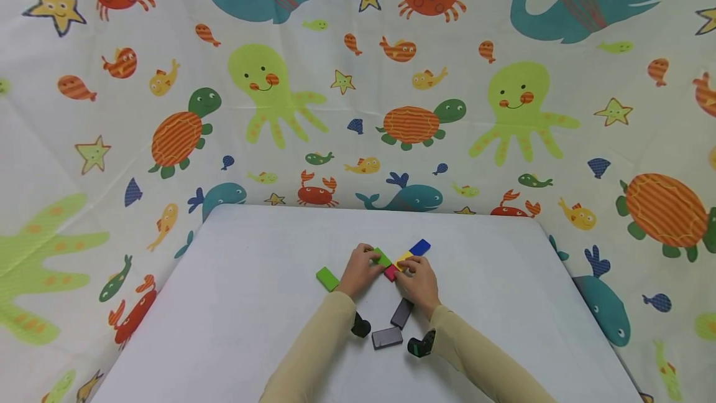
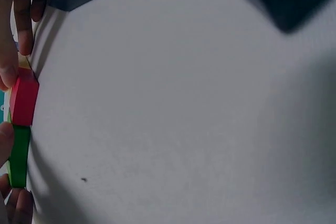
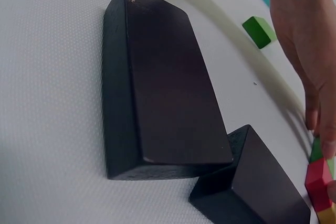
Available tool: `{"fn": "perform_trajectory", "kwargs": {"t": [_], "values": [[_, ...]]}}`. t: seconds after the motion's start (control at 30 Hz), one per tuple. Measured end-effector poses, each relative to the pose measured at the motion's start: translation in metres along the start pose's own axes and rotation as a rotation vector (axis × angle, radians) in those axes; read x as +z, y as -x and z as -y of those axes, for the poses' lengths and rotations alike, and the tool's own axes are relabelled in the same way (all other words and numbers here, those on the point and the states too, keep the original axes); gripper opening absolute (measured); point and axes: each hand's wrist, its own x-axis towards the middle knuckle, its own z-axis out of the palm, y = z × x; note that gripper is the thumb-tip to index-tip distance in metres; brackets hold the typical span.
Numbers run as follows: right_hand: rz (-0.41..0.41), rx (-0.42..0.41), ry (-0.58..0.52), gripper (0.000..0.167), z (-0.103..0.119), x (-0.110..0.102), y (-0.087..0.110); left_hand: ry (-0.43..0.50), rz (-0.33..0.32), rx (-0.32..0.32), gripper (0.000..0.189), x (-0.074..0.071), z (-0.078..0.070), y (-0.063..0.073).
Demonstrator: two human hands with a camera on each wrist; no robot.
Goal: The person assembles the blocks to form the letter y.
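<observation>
My left hand [image 1: 360, 270] pinches a green block [image 1: 383, 257], thumb on its near side and fingers around its far end. Against that block's near end sits a red block [image 1: 390, 273], also visible in the left wrist view [image 2: 24, 98]. A yellow block [image 1: 402, 260] meets the red one, partly hidden by my right hand [image 1: 421, 283], whose thumb and fingers hold it, the thumb close to the red block. A blue block [image 1: 420, 247] continues the line beyond the yellow one. Together they form an angled V shape on the white table.
Another green block [image 1: 327, 279] lies left of my left hand. Two dark blocks [image 1: 387, 338] [image 3: 173, 82] rest nearer me, between my forearms, their corners close together. The white table [image 1: 224, 303] ends at a curtain [image 1: 335, 111] printed with sea animals.
</observation>
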Motion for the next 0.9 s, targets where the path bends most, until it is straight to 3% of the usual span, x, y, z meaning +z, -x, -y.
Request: {"fn": "perform_trajectory", "kwargs": {"t": [0.37,0.7,0.9], "values": [[-0.006,-0.007,0.012,0.026,-0.0003,0.0008,-0.0004,0.001,-0.016,-0.013,0.028,0.0012,-0.003,0.0016],[-0.001,-0.012,0.015,0.028,0.0003,0.0002,-0.0005,-0.004,-0.037,0.035,0.027,0.0037,0.0022,0.0021],[-0.006,-0.013,0.01,0.028,0.0004,0.0003,-0.0002,0.003,-0.033,0.033,0.027,0.0034,0.0022,0.0023]]}}
